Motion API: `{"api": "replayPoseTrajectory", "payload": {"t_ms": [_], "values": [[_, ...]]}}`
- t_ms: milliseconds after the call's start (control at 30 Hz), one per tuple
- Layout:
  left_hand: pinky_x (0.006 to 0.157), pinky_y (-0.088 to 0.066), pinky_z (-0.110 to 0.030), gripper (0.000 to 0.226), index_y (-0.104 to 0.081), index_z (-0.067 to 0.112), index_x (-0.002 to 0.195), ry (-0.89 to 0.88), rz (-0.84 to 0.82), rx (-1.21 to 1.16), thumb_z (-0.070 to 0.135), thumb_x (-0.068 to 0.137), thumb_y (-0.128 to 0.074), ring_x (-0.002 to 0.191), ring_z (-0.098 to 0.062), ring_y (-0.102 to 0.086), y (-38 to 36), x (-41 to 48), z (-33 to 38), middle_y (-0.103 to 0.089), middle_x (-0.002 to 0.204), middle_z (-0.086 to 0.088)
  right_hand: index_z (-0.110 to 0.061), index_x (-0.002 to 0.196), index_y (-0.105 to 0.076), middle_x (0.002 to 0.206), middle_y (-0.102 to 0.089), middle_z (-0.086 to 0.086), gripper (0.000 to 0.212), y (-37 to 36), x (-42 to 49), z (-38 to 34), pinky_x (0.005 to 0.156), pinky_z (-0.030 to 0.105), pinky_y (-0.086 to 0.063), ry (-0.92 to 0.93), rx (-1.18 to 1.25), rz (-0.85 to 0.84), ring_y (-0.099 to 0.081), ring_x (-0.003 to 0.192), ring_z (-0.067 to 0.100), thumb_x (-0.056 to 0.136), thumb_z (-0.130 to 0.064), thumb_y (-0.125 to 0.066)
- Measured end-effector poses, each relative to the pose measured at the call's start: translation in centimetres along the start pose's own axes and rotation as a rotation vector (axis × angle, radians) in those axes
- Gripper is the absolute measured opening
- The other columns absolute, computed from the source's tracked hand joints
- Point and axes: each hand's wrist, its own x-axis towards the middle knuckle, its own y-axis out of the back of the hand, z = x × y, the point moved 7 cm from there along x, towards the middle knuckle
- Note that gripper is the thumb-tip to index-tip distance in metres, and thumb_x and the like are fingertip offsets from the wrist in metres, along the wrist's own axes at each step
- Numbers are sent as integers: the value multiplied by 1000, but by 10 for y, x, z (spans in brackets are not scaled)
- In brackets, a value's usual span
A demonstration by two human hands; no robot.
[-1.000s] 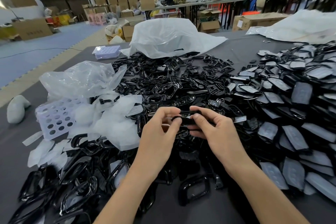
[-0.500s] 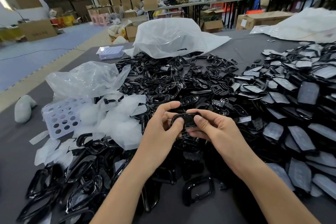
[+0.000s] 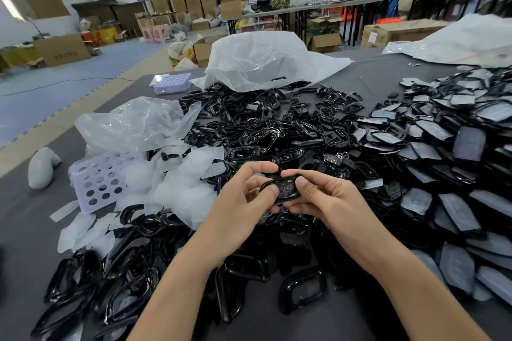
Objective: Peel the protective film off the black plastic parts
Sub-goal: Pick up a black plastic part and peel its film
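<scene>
I hold one small black plastic part (image 3: 285, 188) between both hands above the middle of the table. My left hand (image 3: 243, 196) grips its left end, thumb on its face. My right hand (image 3: 324, 196) grips its right end, thumb pressed on top. Whether film still covers it is hard to tell. A heap of black ring-shaped parts (image 3: 249, 130) spreads behind my hands. More glossy black frames (image 3: 110, 285) lie at the lower left. A pile of flat parts with grey film (image 3: 443, 163) fills the right side.
Peeled white film scraps (image 3: 177, 188) lie left of my hands beside a perforated lilac tray (image 3: 97, 183). A crumpled clear bag (image 3: 133, 124) and a large white bag (image 3: 263, 61) sit farther back. The grey table (image 3: 25, 230) ends at the left. Cartons and people stand beyond.
Both hands have turned the part so its face points up toward me. My thumbs have shifted onto its top.
</scene>
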Motion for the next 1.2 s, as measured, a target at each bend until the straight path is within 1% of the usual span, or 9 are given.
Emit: {"api": "replayPoseTrajectory", "payload": {"t_ms": [67,167,400,533,600,767,933,1100,1200], "values": [[90,-58,-44,24,-61,37,109,14,4,-12,16,96,-59,83,-18,-72,-1,-1,-1,-72,98,-3,-23,104,-79,90,-78,14,26,-1,-1,0,75,19,-57,-14,8,-10,-76,84,23,100,-17,-55],[77,-57,-29,28,-58,41,107,-22,34,64,14,98,-58,77,-15,-71,0,-1,0,-70,92,-1,-22,107,-78,90,-77,17,26,1,0,4,77,20,-58,-31,7,2,-76,88,27,102,-19,-53],[88,-58,-46,17,-61,37,102,13,66,-51,23,92,-60,87,-32,-73,-1,0,-4,-72,96,-9,-16,111,-76,92,-77,17,27,-1,1,3,76,19,-56,-7,63,-24,-76,87,24,103,-19,-50],[80,-60,-29,19,-65,28,101,62,15,-243,12,95,-57,85,-25,-76,-6,0,-7,-68,92,-10,-16,106,-78,84,-77,10,26,2,1,0,69,17,-56,30,75,-5,-73,75,13,102,-15,-52],[80,-60,-31,18,-64,28,102,62,1,-231,14,93,-57,85,-23,-75,-6,0,-6,-70,90,-8,-18,107,-78,83,-77,8,26,3,1,0,69,17,-56,51,-14,5,-72,74,12,103,-15,-53],[84,-57,-49,21,-63,41,100,-42,118,200,20,96,-62,81,-23,-69,2,1,-4,-68,87,2,-32,101,-78,87,-78,5,24,7,3,2,73,20,-57,106,-202,70,-73,76,13,102,-21,-56],[79,-44,-9,23,-67,41,95,-157,275,368,18,92,-69,88,0,-61,3,-4,7,-64,93,20,-40,97,-73,84,-77,-2,18,5,4,5,71,18,-56,117,-249,61,-75,76,13,89,-24,-75],[75,-40,-4,18,-67,37,107,-209,238,449,24,95,-65,88,5,-60,-2,-6,19,-65,93,22,-40,89,-68,79,-76,-4,27,13,2,7,64,18,-56,96,-326,162,-74,71,12,92,-14,-71],[72,-42,-9,22,-59,35,119,-188,344,621,37,97,-58,87,1,-60,34,0,26,-62,93,19,-39,85,-66,75,-74,-9,27,22,4,8,61,20,-53,79,-309,249,-72,65,9,92,-14,-71]]}}
